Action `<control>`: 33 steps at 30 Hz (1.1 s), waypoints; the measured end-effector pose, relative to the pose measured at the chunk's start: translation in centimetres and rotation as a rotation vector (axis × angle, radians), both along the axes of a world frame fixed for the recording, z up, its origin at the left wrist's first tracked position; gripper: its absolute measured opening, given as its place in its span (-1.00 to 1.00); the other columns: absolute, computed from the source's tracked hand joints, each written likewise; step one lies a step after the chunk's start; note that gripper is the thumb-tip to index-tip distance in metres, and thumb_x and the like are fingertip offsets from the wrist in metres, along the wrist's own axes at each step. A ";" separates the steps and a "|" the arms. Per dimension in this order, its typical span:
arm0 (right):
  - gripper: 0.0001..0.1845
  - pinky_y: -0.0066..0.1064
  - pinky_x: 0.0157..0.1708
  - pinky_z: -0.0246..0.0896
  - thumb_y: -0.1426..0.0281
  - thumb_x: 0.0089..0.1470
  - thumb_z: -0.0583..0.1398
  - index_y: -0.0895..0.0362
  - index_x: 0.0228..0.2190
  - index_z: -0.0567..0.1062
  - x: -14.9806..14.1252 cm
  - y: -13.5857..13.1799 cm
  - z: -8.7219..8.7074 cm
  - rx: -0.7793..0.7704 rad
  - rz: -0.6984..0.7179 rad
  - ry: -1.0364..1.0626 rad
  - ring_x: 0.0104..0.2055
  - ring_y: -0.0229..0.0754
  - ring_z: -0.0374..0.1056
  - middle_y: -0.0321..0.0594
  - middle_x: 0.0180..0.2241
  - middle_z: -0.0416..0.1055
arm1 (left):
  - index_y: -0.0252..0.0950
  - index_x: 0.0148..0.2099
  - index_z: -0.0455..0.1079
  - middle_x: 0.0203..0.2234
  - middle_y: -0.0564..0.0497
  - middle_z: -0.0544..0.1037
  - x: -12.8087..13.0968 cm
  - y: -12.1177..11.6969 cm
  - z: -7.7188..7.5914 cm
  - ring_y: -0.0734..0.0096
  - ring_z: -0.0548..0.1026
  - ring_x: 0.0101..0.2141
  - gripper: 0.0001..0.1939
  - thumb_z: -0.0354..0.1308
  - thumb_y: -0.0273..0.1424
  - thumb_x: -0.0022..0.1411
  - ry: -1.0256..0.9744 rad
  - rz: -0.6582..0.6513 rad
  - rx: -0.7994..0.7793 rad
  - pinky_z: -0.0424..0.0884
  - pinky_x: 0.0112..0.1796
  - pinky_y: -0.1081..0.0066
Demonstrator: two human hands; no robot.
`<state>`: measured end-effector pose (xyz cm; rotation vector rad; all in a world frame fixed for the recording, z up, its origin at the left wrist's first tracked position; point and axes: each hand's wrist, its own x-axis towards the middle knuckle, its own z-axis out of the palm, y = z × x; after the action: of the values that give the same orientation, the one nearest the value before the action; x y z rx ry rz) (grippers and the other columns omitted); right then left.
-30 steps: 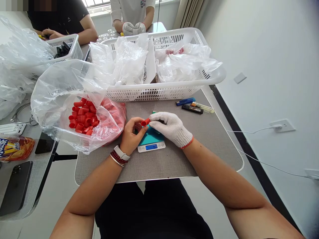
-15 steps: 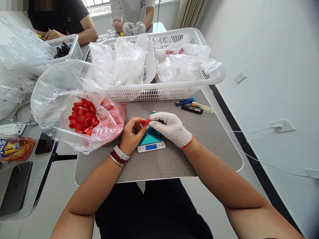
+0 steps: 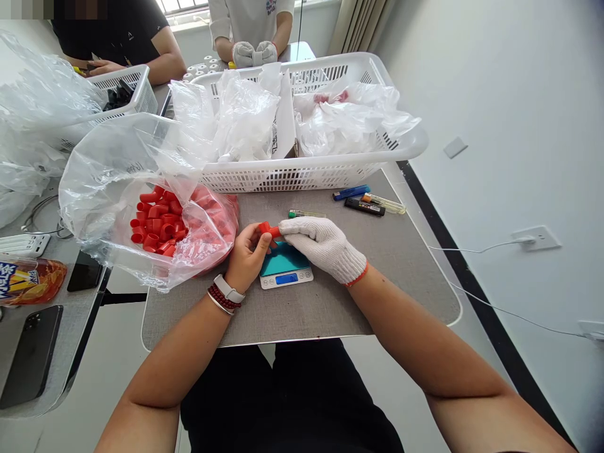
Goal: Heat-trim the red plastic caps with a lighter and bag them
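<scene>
A red pipe elbow (image 3: pixel 267 229) is held between both hands, just above a small digital scale (image 3: pixel 286 279) with a teal top and a lit blue display. My bare left hand (image 3: pixel 247 255) pinches it from the left with thumb and fingers. My right hand (image 3: pixel 325 246), in a white knit glove, has its fingertips closed on the right end of the elbow. Left of my hands lies a clear plastic bag (image 3: pixel 116 248) with its mouth open, full of red pipe elbows (image 3: pixel 160 220).
Behind stands a long white basket (image 3: pixel 302 176) with plastic bags inside. Lighters (image 3: pixel 364 206) lie at the right; a green-ended tube (image 3: pixel 306 214) lies behind my right hand. Phones (image 3: pixel 33 352) rest on the left table. Two people sit across, one wearing gloves (image 3: pixel 255 54).
The red elbow has turned in my hands, its open end no longer facing me. My hands have shifted slightly left and away from the scale, uncovering more of its top.
</scene>
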<state>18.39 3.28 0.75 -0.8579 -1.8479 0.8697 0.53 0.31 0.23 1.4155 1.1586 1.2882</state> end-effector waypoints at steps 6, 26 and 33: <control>-0.72 -0.30 -0.16 0.49 0.52 0.07 0.08 0.14 -0.34 0.61 0.0 -0.1 -0.6 -0.079 0.005 0.106 -0.25 -0.20 0.52 -0.19 -0.26 0.59 | -0.28 -0.17 0.39 -0.52 0.05 0.52 0.0 -0.1 -0.2 0.46 0.49 -0.51 -0.53 0.18 0.06 0.21 0.028 -0.011 0.007 0.42 -0.47 0.46; -0.79 -0.36 -0.23 0.44 0.48 0.10 0.09 0.13 -0.44 0.53 0.1 0.0 0.4 -0.034 0.024 0.006 -0.34 -0.24 0.46 -0.25 -0.37 0.54 | -0.28 -0.20 0.41 -0.48 0.06 0.49 0.0 -0.3 -0.1 0.50 0.42 -0.49 -0.56 0.26 0.01 0.16 0.072 -0.005 0.022 0.36 -0.45 0.49; -0.76 -0.36 -0.24 0.45 0.50 0.10 0.08 0.13 -0.41 0.56 0.1 -0.1 0.6 -0.025 0.016 -0.041 -0.34 -0.22 0.48 -0.25 -0.38 0.55 | -0.28 -0.25 0.42 -0.51 0.07 0.47 -0.2 -0.2 0.0 0.50 0.40 -0.51 -0.57 0.23 0.02 0.19 0.097 0.001 0.045 0.34 -0.47 0.49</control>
<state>18.49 3.15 1.38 -0.8832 -1.8858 0.8925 0.30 0.07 0.21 1.5246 1.2010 1.2651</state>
